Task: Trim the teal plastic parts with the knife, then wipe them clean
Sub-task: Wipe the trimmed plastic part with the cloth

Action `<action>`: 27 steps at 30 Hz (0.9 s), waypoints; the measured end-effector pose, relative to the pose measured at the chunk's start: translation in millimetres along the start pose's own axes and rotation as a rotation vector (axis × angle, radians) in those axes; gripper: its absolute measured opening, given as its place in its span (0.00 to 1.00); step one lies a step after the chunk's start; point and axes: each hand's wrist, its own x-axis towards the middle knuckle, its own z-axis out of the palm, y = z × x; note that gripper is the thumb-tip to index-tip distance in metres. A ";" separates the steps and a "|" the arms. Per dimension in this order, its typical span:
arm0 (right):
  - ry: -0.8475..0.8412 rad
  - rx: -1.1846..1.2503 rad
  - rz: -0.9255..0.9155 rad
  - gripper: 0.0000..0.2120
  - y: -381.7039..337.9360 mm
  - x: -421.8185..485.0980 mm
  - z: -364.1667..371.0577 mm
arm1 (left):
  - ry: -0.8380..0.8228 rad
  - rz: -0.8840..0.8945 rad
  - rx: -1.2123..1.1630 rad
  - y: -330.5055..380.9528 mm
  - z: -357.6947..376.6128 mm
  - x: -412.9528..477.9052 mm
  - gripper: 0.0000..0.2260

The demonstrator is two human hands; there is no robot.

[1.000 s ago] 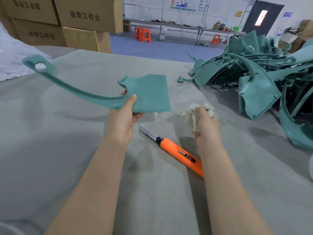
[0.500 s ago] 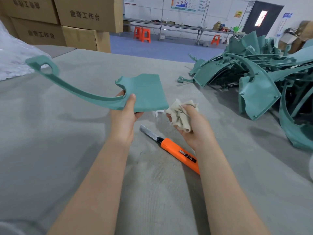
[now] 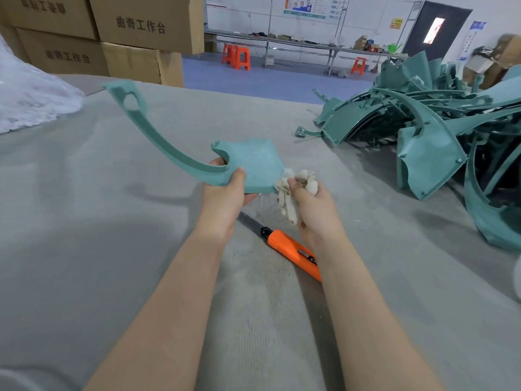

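My left hand grips a teal plastic part at the base of its flat panel, above the table. A long curved arm with a loop end sweeps up to the left from the panel. My right hand holds a crumpled off-white cloth, and the cloth touches the panel's right edge. An orange-handled knife with its blade extended lies on the grey table, under and between my forearms.
A heap of teal plastic parts fills the table's right side. Clear plastic wrap lies at the far left. Cardboard boxes are stacked behind the table's left end. Orange stools and benches stand in the background.
My right hand brought the cloth left and up until it met the panel's right edge. The left hand turned the part, so its loop end swung right.
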 end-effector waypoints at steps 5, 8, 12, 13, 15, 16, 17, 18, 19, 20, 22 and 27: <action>0.101 0.043 -0.059 0.08 -3.2 1.8 -3.6 | -0.056 -0.012 -0.006 6.3 3.7 -2.9 0.10; 0.237 0.185 0.014 0.09 -2.4 3.4 -11.0 | -0.059 -0.050 -0.076 9.3 4.0 -5.0 0.08; 0.339 0.512 0.176 0.07 -7.1 5.2 -20.4 | -0.071 0.052 -0.025 6.0 7.7 -6.4 0.12; 0.300 0.546 0.192 0.06 -7.8 5.0 -18.5 | -0.085 0.077 -0.021 3.9 8.9 -7.4 0.15; 0.152 0.528 0.234 0.05 -8.7 3.0 -8.0 | -0.154 0.129 0.031 -1.4 9.9 -8.5 0.18; 0.067 0.499 0.245 0.05 -7.9 1.7 -2.5 | -0.211 0.154 0.123 -3.1 9.3 -9.0 0.20; 0.011 0.482 0.245 0.05 -6.7 1.2 2.3 | -0.313 0.150 0.221 -4.7 7.0 -8.4 0.23; 0.002 0.493 0.240 0.04 -6.4 1.2 4.2 | -0.453 0.116 0.281 -5.4 4.2 -7.3 0.27; 0.035 0.527 0.236 0.04 -7.1 2.0 2.6 | -0.599 0.050 0.274 -4.7 1.4 -6.5 0.30; 0.089 0.558 0.232 0.05 -7.2 4.3 -2.2 | -0.696 -0.014 0.240 -3.5 -1.4 -4.9 0.32; 0.150 0.553 0.222 0.07 -6.8 7.5 -15.2 | -0.681 -0.123 0.162 -0.2 -4.1 -0.4 0.27; 0.182 0.258 -0.024 0.11 -3.8 8.1 -21.8 | -0.492 -0.356 -0.109 3.4 0.4 0.1 0.21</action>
